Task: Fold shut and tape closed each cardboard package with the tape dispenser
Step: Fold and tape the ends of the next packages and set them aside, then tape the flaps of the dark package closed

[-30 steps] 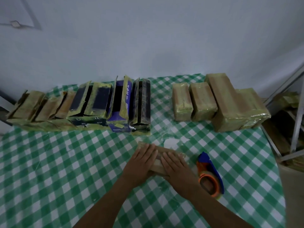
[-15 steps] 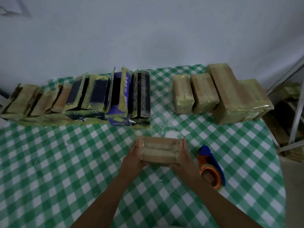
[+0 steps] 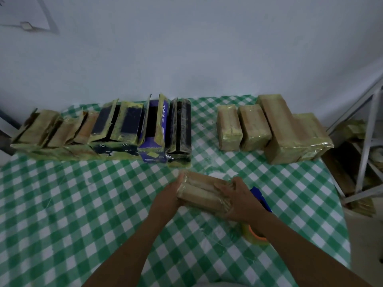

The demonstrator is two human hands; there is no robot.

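A small brown cardboard package (image 3: 202, 188), wrapped in clear tape, is held just above the checked table between both hands. My left hand (image 3: 171, 193) grips its left end. My right hand (image 3: 238, 200) holds its right end, fingers curled over the top. The package is tilted, its left end farther from me. The tape dispenser (image 3: 258, 216), blue handle and orange roll, lies on the table right of the package, partly hidden behind my right wrist.
A row of several open packages (image 3: 116, 131) with raised flaps stands at the back left. Several taped brown packages (image 3: 273, 127) sit at the back right. The green-and-white tablecloth (image 3: 83, 214) covers the table. A metal rack (image 3: 366, 141) stands off the right edge.
Both hands went from pressing flat on top of the package to gripping its ends, then lifted and turned it, left end away. The dispenser stayed in place.
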